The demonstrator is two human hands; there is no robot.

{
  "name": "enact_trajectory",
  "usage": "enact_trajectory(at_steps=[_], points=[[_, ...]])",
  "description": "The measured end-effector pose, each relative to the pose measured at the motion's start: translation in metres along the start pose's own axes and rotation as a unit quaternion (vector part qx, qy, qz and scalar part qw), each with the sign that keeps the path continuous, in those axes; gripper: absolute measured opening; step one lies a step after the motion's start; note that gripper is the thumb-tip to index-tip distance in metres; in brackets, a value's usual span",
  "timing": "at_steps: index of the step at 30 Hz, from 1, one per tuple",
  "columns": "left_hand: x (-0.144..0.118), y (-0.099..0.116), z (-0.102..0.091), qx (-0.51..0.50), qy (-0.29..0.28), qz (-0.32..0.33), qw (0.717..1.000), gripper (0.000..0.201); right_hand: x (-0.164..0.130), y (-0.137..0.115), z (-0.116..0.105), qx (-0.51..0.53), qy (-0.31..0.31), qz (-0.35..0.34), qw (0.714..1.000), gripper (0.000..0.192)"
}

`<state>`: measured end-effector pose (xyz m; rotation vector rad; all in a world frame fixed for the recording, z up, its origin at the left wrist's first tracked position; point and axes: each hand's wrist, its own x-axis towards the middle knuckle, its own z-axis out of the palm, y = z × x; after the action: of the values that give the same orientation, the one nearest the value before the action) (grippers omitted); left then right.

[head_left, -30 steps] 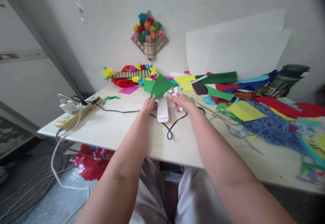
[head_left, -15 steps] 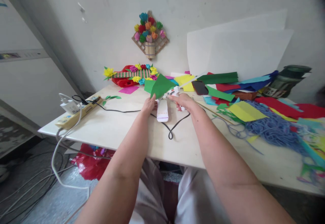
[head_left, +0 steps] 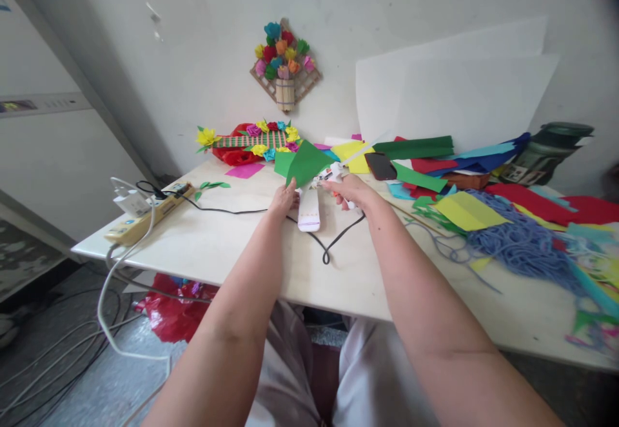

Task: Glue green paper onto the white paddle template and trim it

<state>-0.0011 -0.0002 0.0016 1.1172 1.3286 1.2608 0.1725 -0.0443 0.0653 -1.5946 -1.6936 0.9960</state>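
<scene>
Just above the table (head_left: 217, 243), at the left hand (head_left: 285, 200): bright green, angular sheet of thin craft paper (head_left: 307, 164), apparently pinched between thumb and fingers by its lower left corner, rising up and away from the hand. Probably very light, flexible and easily creased; best taken by an edge or corner, with little pressure. Just right of the sheet, clasped in the right hand (head_left: 352, 191), fingers partly hidden: white, pistol-shaped plastic glue gun (head_left: 335, 172) with a pale, translucent stick (head_left: 360, 153) slanting from its back. Likely rigid and heavier; best held by the handle, clear of a perhaps hot nozzle. Impossible to tell whether touching the sheet. Between the hands: flat, white, purple-trimmed oblong piece (head_left: 309, 213). Closer to the body: looped black cord (head_left: 326, 256).
</scene>
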Motion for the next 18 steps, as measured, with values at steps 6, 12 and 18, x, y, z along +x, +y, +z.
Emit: enact_trajectory(at_steps=[6, 12, 18], points=[[-0.001, 0.001, 0.000, -0.007, -0.005, 0.004, 1.000, 0.033, 0.009, 0.009, 0.005, 0.010, 0.012, -0.003, 1.000, 0.034], [-0.002, 0.001, 0.001, -0.011, -0.007, 0.000, 1.000, 0.031, 0.015, 0.014, 0.008, 0.008, 0.035, 0.003, 0.999, 0.035], [-0.004, 0.003, 0.001, -0.015, -0.005, 0.003, 1.000, 0.031, 0.017, 0.017, 0.011, 0.045, 0.039, -0.012, 0.998, 0.036]])
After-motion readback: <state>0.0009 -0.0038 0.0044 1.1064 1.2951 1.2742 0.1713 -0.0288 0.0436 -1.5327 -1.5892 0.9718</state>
